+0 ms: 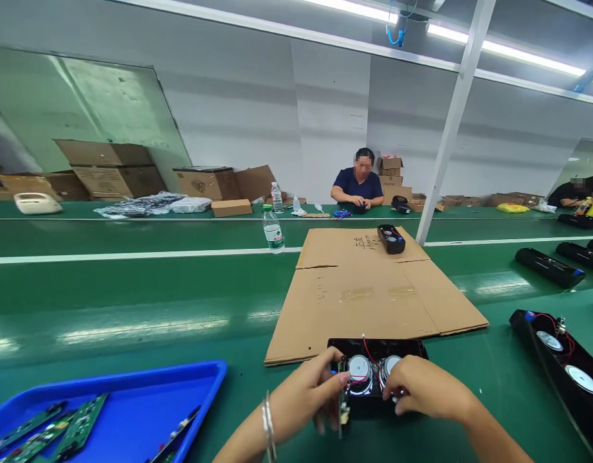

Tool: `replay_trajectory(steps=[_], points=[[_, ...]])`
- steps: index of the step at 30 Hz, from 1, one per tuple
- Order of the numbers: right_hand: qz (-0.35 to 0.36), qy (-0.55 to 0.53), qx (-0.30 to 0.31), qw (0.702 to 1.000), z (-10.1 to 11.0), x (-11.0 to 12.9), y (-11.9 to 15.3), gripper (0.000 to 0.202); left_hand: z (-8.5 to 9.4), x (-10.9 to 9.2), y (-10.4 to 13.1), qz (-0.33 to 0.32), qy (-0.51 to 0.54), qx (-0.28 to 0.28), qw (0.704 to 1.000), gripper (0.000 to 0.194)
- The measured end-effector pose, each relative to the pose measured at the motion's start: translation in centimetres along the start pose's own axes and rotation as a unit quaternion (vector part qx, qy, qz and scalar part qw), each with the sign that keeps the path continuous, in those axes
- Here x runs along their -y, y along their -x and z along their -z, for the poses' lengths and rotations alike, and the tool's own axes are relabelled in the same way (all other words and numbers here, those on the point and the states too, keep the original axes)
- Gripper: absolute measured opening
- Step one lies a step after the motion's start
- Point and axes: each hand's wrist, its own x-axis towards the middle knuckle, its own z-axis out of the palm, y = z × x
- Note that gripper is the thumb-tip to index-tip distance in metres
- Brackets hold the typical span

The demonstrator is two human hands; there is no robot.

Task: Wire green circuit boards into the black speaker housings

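Observation:
A black speaker housing (368, 405) lies in front of me on the green bench, with two round silver speaker drivers (359, 368) inside and thin red wires (367, 347) around them. At the housing's left end, my left hand (309, 389) grips a narrow circuit board (343, 411), seen nearly edge-on, between thumb and fingers. My right hand (424, 386) is curled over the right-hand driver, fingertips pinched together at its lower edge. Whatever those fingertips hold is hidden.
A blue tray (146, 392) with several green circuit boards (82, 427) sits at left. Flattened cardboard (368, 308) lies ahead, bearing another speaker unit (391, 239). More black housings (550, 267) stand at right. Beyond are a water bottle (273, 231), a white post (453, 122) and a seated co-worker (357, 183).

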Motion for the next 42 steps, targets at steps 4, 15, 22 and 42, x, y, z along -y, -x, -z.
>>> replay_trajectory(steps=[4, 15, 22, 42], points=[[-0.002, -0.131, -0.118, 0.984, -0.7, -0.3, -1.3, 0.014, -2.2, 1.7, -2.3, -0.043, 0.055, -0.011, 0.997, 0.028], [-0.124, -0.394, -0.242, 0.878, -4.7, -0.6, -4.2, 0.009, -2.3, 3.2, -3.9, -0.107, 0.051, -0.157, 0.980, 0.036], [-0.035, -0.036, -0.318, 0.947, -5.5, 0.1, -4.1, 0.018, -2.4, 3.2, -3.7, -0.119, 0.023, -0.169, 0.978, 0.033], [-0.044, 0.102, -0.300, 0.948, -6.2, 0.3, -4.3, 0.015, -2.5, 2.4, -3.4, -0.145, 0.023, -0.113, 0.983, 0.022]])
